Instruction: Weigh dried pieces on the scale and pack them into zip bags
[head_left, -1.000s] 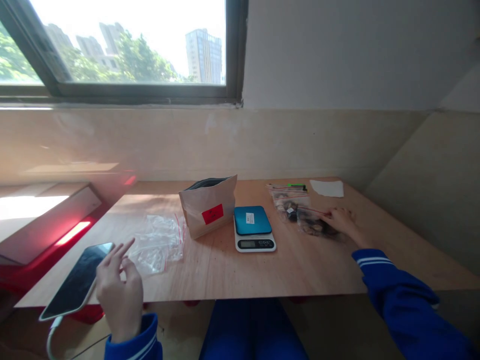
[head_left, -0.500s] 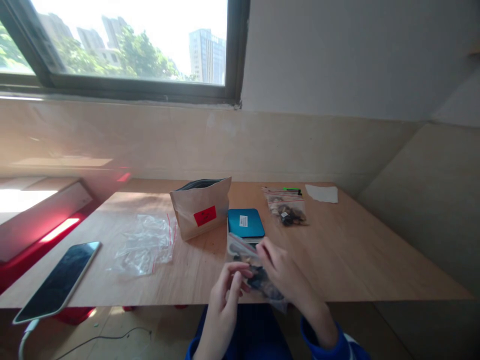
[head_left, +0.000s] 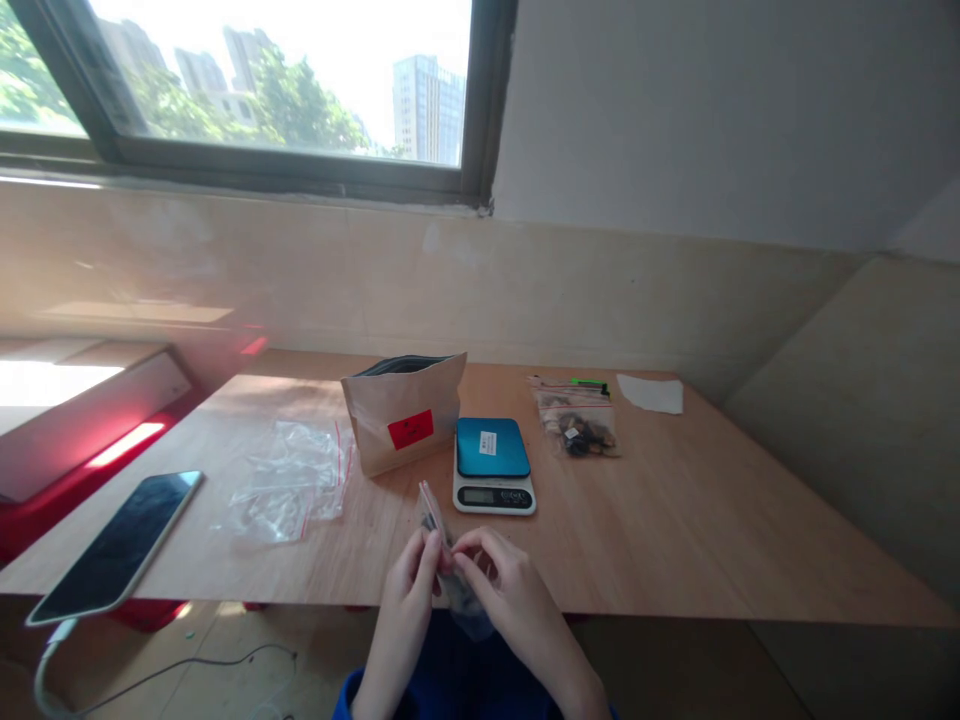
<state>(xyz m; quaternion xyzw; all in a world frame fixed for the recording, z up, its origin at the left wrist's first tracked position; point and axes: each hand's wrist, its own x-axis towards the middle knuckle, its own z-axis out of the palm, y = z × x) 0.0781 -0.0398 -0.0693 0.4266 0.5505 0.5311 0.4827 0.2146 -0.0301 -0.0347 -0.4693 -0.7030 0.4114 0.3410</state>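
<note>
A plywood table (head_left: 660,520) stretches out in front of you, below a dark-framed window (head_left: 285,170) that looks out on trees and tower blocks. On the left of the table lies a smartphone (head_left: 116,545), its screen dark, with a white charging cable (head_left: 45,680) trailing down off the table edge. To its right is a crumpled, clear plastic zip bag (head_left: 289,485) with red seal lines, just beside a kraft paper pouch (head_left: 401,425) that stands upright and carries a red label (head_left: 410,430). Next comes a digital scale (head_left: 493,465) with a blue top and nothing on it. Further right, a second zip bag (head_left: 576,425) of dark pieces lies flat, with a small green-and-black item (head_left: 589,381) just beyond it and a sheet of white paper (head_left: 651,394) off to its right. You hold a third zip bag (head_left: 435,515) off the table, just in front of its near edge and between your hands. It is turned nearly edge-on, with its red-lined top sticking up and its lower part hanging down. Your left hand (head_left: 401,610) and right hand (head_left: 510,600) both close in on it, their fingers curled and gripping it from either side. Its contents are too hidden to make out.
</note>
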